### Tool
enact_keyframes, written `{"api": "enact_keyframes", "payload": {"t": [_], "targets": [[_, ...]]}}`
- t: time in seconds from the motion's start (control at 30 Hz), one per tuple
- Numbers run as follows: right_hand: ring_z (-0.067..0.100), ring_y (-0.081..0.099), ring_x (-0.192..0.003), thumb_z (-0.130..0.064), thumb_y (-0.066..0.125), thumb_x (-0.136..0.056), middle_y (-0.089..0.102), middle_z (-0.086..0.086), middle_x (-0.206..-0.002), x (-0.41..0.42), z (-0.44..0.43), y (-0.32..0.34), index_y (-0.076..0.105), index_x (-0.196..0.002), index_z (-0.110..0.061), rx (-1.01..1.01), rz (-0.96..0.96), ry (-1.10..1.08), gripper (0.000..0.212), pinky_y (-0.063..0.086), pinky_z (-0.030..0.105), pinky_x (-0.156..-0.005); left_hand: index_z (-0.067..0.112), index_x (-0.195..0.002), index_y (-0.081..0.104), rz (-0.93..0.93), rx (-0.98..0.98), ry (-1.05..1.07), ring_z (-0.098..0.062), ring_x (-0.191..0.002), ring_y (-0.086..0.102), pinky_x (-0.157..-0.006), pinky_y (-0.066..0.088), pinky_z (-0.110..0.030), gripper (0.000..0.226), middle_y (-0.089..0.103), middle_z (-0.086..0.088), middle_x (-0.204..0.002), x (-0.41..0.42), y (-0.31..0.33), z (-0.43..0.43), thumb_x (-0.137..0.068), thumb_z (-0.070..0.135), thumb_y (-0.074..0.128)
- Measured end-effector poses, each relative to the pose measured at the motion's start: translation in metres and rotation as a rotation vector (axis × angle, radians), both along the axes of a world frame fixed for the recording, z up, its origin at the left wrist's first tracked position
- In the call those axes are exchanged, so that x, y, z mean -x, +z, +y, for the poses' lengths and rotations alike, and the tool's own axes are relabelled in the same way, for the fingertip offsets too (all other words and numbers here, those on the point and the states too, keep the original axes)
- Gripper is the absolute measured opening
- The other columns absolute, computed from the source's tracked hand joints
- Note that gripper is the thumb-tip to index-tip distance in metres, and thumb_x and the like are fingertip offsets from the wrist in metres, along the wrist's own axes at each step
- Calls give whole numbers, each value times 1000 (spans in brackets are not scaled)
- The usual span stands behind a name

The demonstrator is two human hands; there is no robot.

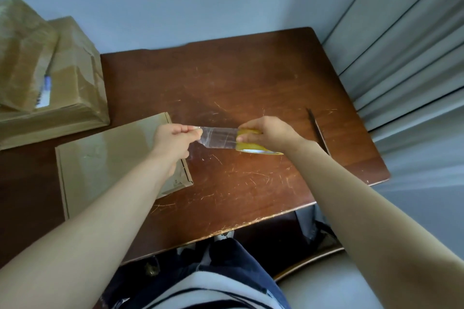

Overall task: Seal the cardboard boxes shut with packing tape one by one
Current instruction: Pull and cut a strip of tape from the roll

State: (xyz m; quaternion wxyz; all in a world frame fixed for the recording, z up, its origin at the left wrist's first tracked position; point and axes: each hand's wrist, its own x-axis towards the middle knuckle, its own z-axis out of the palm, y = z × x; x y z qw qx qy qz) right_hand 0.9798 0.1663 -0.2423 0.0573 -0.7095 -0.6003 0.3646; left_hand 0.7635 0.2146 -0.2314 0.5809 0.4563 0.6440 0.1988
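Note:
A flat cardboard box [105,158] lies on the left part of the brown wooden table [251,88]. My right hand [268,133] grips a yellowish roll of packing tape [251,147] above the table's middle. My left hand [173,140] pinches the free end of a clear tape strip [218,138] that stretches between both hands, just right of the box's far corner.
Two larger taped cardboard boxes [50,75] are stacked at the far left against the wall. A dark knife [317,129] lies on the table to the right of my right hand. Grey curtains [414,45] hang along the right side. My legs show below the table's front edge.

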Motion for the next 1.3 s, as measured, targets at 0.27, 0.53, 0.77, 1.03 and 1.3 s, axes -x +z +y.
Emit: {"api": "enact_keyframes", "payload": {"t": [0.27, 0.53, 0.77, 1.03, 1.3], "targets": [[15, 58, -98, -53, 63, -84, 65, -7, -108, -2, -15, -1, 65, -114, -25, -116, 60, -170, 40, 50, 31, -80, 11, -102, 61, -271, 220, 33, -19, -110, 54, -91, 48, -35, 11, 61, -6, -113, -13, 1, 1, -92, 15, 61], [12, 54, -113, -51, 52, -92, 61, -6, -122, -13, -31, -7, 60, -123, -24, -198, 300, -469, 42, 43, 29, -95, 8, -108, 51, -559, 374, 69, -32, -116, 58, -99, 45, -41, 13, 62, -22, -122, -14, 2, -2, -96, 14, 51], [29, 32, -135, -6, 42, -98, 39, 13, -146, -66, -56, -49, 47, -137, -6, -171, -228, -865, 39, 34, 39, -105, 14, -87, 50, -588, 379, 81, -33, -114, 59, -101, 44, -42, 12, 62, -25, -121, -16, 9, -1, -98, 14, 47], [37, 47, -119, 5, 50, -89, 50, 22, -129, -89, -70, -76, 41, -132, 0, 87, -560, -731, 44, 47, 44, -86, 13, -92, 50, -560, 363, 105, -34, -113, 60, -101, 44, -43, 8, 62, -25, -121, -10, 7, -3, -98, 15, 47], [11, 39, -46, 3, 44, -77, 44, 4, -69, -67, -51, -46, 51, -98, -7, -18, 704, -1379, 24, 26, 18, -34, 12, -102, 50, -575, 382, 154, -36, -117, 57, -105, 41, -45, 7, 60, -25, -122, -7, 7, -5, -100, 14, 44]]}}
